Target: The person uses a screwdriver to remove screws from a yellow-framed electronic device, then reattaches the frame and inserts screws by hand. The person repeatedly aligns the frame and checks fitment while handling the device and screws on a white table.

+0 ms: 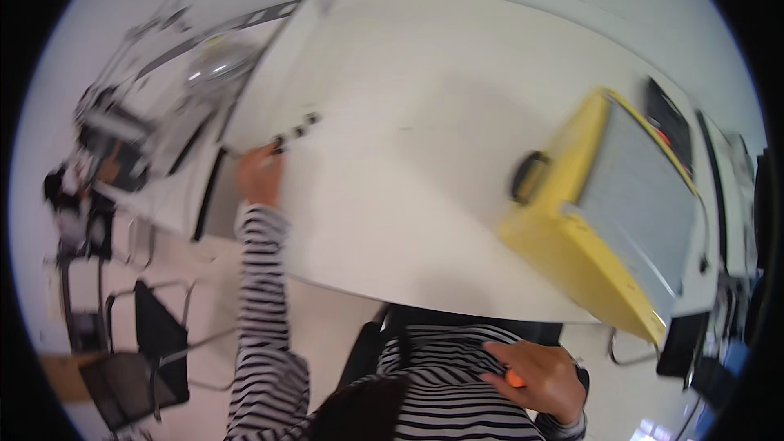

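My left hand (261,175) reaches to the left side of the white table (392,196). Its fingers are pinched at a small black piece (279,145), the nearest in a short row. Just beyond the fingertips lie other small black pieces (304,124), blurred, their kind unclear. Close to my body, below the table's front edge, my right hand (545,380) is curled round an orange object (514,377). Only a rounded bit of it shows between thumb and fingers; the rest is hidden in the palm.
A large yellow case (563,180) with a grey panel and black handle stands on the table's right. Behind it lies a dark flat item (668,122). A low white partition (269,73) borders the left. Beyond are a clear plastic-looking item (219,61) and black chairs (159,335).
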`<state>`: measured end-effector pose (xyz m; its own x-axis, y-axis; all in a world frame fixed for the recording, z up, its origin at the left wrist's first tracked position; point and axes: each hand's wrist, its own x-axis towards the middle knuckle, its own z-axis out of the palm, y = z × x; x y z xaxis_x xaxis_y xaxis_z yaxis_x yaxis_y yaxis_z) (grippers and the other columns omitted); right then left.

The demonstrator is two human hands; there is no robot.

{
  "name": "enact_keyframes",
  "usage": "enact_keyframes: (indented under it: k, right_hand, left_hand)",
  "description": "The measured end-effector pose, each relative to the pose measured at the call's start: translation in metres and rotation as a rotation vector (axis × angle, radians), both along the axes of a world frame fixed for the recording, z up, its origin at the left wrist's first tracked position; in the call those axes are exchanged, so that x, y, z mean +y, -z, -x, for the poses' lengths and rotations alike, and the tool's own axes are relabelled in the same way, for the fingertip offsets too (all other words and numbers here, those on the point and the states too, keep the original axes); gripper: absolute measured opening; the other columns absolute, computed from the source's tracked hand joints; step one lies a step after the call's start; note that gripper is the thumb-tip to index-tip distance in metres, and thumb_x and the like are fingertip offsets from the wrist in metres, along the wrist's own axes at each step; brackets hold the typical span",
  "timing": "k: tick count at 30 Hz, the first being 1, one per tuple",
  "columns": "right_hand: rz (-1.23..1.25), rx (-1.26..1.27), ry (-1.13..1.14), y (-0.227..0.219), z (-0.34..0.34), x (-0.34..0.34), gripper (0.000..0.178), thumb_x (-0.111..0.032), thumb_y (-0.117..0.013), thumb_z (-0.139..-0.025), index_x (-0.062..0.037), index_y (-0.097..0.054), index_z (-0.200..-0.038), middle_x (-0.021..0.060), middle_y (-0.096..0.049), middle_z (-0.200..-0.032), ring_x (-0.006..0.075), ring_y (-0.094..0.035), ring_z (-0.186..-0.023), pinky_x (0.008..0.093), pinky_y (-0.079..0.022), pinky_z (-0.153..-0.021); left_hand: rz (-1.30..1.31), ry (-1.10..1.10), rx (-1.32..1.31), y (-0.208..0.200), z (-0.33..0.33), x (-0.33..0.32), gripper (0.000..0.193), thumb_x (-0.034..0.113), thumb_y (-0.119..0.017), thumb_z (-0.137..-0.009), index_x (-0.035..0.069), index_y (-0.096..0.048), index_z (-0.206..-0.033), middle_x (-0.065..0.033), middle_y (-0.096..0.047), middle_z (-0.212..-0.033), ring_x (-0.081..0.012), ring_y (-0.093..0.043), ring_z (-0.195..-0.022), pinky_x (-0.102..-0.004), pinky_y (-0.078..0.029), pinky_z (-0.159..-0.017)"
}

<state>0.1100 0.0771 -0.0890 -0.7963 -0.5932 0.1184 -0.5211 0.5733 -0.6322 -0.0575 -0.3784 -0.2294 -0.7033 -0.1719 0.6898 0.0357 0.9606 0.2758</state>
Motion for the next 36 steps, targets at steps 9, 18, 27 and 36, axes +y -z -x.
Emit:
enact_keyframes:
  k: [9,18,27,36]
  right_hand:
    - [0.187,0.194,0.102,-0.024,-0.028,0.063,0.028,-0.011,-0.071,-0.066,-0.0039,-0.064,-0.092,0.0024,-0.059,-0.064,0.0134,-0.055,-0.048,0.0217,-0.043,-0.042]
    - [0.244,0.531,0.915,-0.025,-0.031,0.102,0.037,-0.002,-0.077,-0.054,0.0001,-0.063,-0.088,0.0087,-0.059,-0.077,0.0090,-0.049,-0.048,0.0192,-0.039,-0.043]
    - [0.303,0.511,0.797,-0.016,-0.019,0.101,0.039,0.001,-0.076,-0.056,-0.0012,-0.063,-0.093,0.0094,-0.057,-0.084,0.0155,-0.060,-0.063,0.0216,-0.047,-0.052]
    - [0.357,0.478,0.849,-0.016,-0.019,0.097,0.036,0.005,-0.074,-0.056,-0.0010,-0.062,-0.089,0.0081,-0.055,-0.084,0.0098,-0.050,-0.054,0.0195,-0.040,-0.047]
  left_hand:
    - [-0.136,0.136,-0.093,-0.089,-0.030,0.119,0.030,0.010,-0.065,-0.074,0.003,-0.060,-0.103,-0.0083,-0.058,-0.091,-0.0204,-0.054,-0.082,-0.0342,-0.042,-0.077]
    - [-0.090,0.899,-0.162,-0.164,-0.062,0.290,0.046,0.017,-0.064,-0.072,0.000,-0.054,-0.113,-0.0177,-0.047,-0.123,-0.0318,-0.042,-0.116,-0.0389,-0.033,-0.096]
    - [-0.040,0.893,-0.069,-0.153,-0.066,0.319,0.044,0.008,-0.074,-0.058,0.002,-0.059,-0.099,-0.0116,-0.057,-0.110,-0.0288,-0.050,-0.107,-0.0370,-0.037,-0.089]
    - [-0.038,0.911,-0.055,-0.157,-0.067,0.321,0.040,0.009,-0.074,-0.059,0.002,-0.060,-0.095,-0.0093,-0.060,-0.104,-0.0279,-0.051,-0.105,-0.0388,-0.036,-0.090]
